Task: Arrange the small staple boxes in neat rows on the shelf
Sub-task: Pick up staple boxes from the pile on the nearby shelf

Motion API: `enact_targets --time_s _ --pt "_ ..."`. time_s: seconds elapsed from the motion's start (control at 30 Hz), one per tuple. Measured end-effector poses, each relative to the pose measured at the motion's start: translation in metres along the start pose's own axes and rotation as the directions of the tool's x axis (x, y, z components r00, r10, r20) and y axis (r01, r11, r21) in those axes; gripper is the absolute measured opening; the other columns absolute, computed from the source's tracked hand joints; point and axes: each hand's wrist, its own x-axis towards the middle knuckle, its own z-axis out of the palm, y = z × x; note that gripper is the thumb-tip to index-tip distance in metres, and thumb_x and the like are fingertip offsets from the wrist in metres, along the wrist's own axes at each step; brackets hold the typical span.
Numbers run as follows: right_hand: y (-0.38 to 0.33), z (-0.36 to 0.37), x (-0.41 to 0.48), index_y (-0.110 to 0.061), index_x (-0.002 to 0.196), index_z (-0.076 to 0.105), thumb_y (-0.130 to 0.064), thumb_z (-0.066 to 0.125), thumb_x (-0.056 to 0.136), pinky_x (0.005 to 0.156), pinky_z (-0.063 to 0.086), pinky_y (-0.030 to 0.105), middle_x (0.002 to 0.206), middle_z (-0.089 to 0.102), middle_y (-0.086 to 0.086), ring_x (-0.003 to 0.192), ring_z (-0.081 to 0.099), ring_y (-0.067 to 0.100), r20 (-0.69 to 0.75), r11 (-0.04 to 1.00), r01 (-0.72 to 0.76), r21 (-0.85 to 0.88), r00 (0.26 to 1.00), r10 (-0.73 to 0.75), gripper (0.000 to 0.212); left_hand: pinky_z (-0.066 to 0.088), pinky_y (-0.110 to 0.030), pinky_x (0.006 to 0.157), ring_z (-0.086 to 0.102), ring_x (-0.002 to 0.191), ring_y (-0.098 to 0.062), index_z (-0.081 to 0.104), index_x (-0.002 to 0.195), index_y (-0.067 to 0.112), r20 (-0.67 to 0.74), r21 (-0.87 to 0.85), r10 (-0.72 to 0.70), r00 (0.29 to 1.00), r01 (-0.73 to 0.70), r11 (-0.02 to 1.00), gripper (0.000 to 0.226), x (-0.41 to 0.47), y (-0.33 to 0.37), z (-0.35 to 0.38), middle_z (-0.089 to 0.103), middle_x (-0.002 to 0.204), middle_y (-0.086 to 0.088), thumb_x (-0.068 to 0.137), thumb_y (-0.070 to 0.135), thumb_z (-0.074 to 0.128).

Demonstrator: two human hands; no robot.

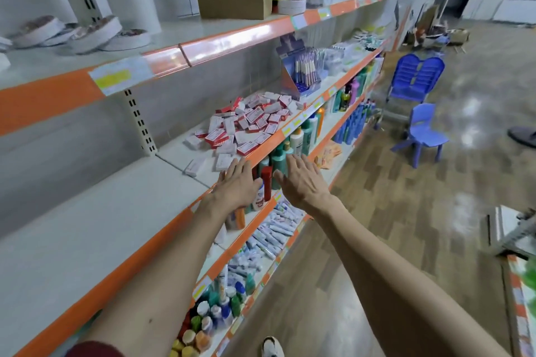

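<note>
head cam | worn high, looks forward and down along shelf (87,211) | shelving runs left, floor (406,211) right | arms near, wide-angle

I see the staple boxes (246,122) as small red-and-white cartons heaped in a loose, untidy pile just above the middle of the frame, tipped at all angles and overlapping. They lie on the pale shelf (87,229) with the orange front edge, which runs from lower left up toward the center. Two white boxes (207,164) lie flat and apart from the pile, nearer me.
</note>
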Motion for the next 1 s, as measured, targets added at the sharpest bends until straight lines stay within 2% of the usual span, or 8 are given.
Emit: enact_targets --time_s 0.13,0.33,0.73,0.9,1.0 --pt "0.023 -0.010 0.073 -0.011 0.154 0.008 -0.057 0.018 0.100 0.121 0.001 0.046 0.163 0.008 0.007 0.151 0.000 0.025 0.081 0.998 -0.033 -0.056 0.996 0.037 0.073 -0.009 -0.048 0.118 -0.016 0.148 -0.020 -0.008 0.154 0.013 0.028 0.037 -0.057 0.998 0.056 0.998 0.072 0.075 0.011 -0.013 -0.013 0.162 -0.004 0.101 0.050 0.023" --pt "0.062 -0.019 0.166 -0.012 0.156 0.001 -0.056 0.013 0.101 0.121 -0.002 0.044 0.164 0.000 0.006 0.151 -0.006 0.024 0.120 0.994 0.005 -0.113 0.993 0.009 0.071 -0.012 -0.047 0.117 -0.021 0.147 -0.018 -0.011 0.154 0.014 0.057 0.024 -0.080 0.995 0.079 0.997 0.070 0.165 0.018 -0.034 -0.020 0.160 -0.003 0.102 0.049 0.020" --pt "0.094 0.005 0.307 -0.011 0.155 0.004 -0.048 0.019 0.103 0.121 -0.002 0.044 0.163 0.001 0.009 0.151 -0.003 0.027 0.214 0.971 0.223 -0.083 0.956 -0.201 0.066 -0.009 -0.049 0.117 -0.019 0.147 -0.017 -0.010 0.154 0.017 0.097 0.016 -0.225 0.969 0.225 0.974 0.071 0.268 0.009 -0.034 -0.018 0.161 0.000 0.101 0.053 0.021" --pt "0.107 0.015 0.369 -0.008 0.154 0.009 -0.045 0.022 0.103 0.122 0.004 0.045 0.163 0.008 0.011 0.151 0.004 0.027 0.257 0.923 0.379 -0.064 0.900 -0.352 0.064 -0.007 -0.053 0.118 -0.014 0.149 -0.022 -0.008 0.155 0.016 0.063 0.007 -0.352 0.934 0.353 0.936 0.068 0.301 0.006 -0.036 -0.015 0.161 -0.002 0.102 0.049 0.020" --pt "0.111 0.014 0.409 -0.007 0.151 0.014 -0.040 0.025 0.103 0.123 0.010 0.045 0.160 0.016 0.013 0.150 0.008 0.029 0.275 0.895 0.445 -0.023 0.864 -0.422 0.059 -0.002 -0.052 0.120 -0.009 0.150 -0.022 -0.003 0.155 0.017 -0.007 -0.025 -0.427 0.904 0.426 0.904 0.065 0.309 0.004 -0.039 -0.009 0.163 -0.003 0.102 0.045 0.024"
